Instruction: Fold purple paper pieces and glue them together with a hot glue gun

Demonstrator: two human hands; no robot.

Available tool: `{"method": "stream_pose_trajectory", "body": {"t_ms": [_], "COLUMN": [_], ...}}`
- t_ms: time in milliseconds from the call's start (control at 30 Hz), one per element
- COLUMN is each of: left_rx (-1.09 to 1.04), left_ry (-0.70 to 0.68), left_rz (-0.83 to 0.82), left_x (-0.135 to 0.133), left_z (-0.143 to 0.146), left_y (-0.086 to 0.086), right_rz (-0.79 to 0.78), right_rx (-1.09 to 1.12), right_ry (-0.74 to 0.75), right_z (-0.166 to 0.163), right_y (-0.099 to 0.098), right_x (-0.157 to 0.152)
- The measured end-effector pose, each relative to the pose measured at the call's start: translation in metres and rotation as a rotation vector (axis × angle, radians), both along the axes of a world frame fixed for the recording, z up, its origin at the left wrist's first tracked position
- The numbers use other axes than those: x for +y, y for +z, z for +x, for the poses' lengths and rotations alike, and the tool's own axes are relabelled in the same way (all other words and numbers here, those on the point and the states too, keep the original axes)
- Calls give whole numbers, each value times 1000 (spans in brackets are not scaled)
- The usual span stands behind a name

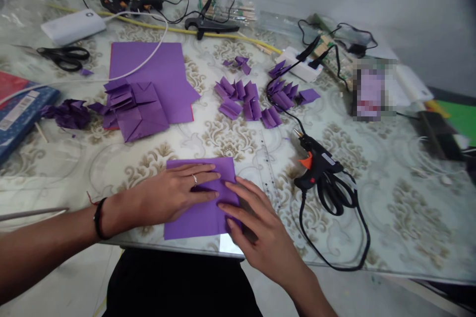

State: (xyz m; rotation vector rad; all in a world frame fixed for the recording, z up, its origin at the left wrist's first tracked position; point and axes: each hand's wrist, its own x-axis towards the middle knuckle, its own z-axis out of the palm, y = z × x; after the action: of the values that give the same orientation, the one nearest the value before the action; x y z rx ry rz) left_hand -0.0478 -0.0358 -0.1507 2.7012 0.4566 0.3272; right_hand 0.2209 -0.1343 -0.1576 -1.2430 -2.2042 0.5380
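Note:
A sheet of purple paper (189, 220) lies at the table's front edge, with faint crease lines running down it. Across its upper left part rests my left hand (189, 188), flat, fingers stretched to the right and a ring on one of them. My right hand (256, 218) covers the paper's right edge, its fingers spread and their tips on the sheet. Beneath the lower right corner of the paper a bright white patch (229, 244) shows. Just right of my right hand lies a clear ruler (268, 166). What the right palm covers is hidden.
A black glue gun (318, 158) lies at the right, its cord looping to the front edge, beside black-handled scissors (336, 195). Folded purple pieces (251, 101) sit behind the hands. Purple sheets (148, 59) and a folded purple square (143, 111) lie back left, near more scissors (69, 57).

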Motion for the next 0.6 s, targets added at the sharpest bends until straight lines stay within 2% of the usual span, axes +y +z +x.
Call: {"method": "stream_pose_trajectory", "body": {"t_ms": [600], "left_rx": [26], "left_ry": [12], "left_rz": [-24], "left_x": [2], "left_z": [1], "left_y": [3], "right_rz": [3], "right_rx": [0], "right_ry": [34], "right_z": [0], "right_y": [0], "right_x": [0]}}
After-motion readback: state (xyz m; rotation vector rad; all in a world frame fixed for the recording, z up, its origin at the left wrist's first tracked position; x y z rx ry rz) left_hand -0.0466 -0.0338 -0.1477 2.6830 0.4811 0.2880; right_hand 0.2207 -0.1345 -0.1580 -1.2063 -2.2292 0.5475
